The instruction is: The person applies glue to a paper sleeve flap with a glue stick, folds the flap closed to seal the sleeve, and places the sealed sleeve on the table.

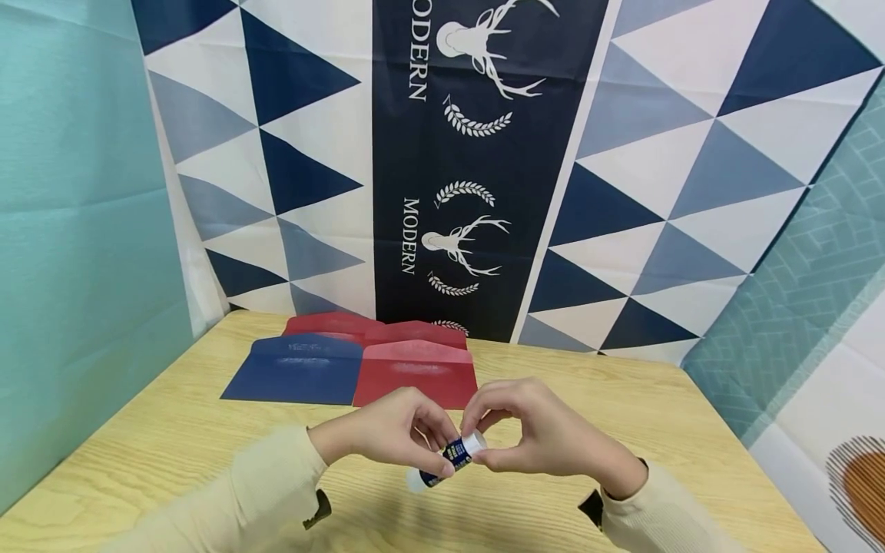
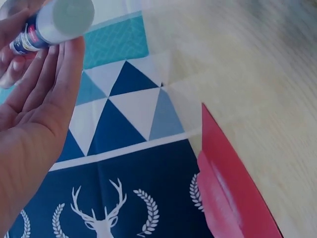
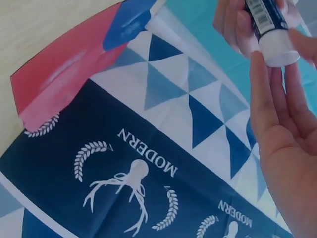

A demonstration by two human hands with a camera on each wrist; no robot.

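Note:
Above the front of the table, both hands are on a small glue stick (image 1: 456, 452) with a dark blue label and white ends, tilted so its upper end points right. My left hand (image 1: 396, 428) grips the labelled barrel between thumb and fingers. The right hand (image 1: 542, 430) pinches the white upper end (image 1: 474, 443) with thumb and fingertips. In the right wrist view a barcode shows on the label, and the white end (image 3: 279, 48) sits among the right fingers. The pale lower end (image 2: 72, 19) faces the camera in the left wrist view.
Behind the hands lie a blue envelope (image 1: 297, 374) and a red envelope (image 1: 415, 376) side by side, flaps up. Two more red envelopes, left (image 1: 332, 324) and right (image 1: 422, 333), lie behind them. Patterned cloth (image 1: 477, 169) hangs along the wooden table's (image 1: 622, 430) back edge.

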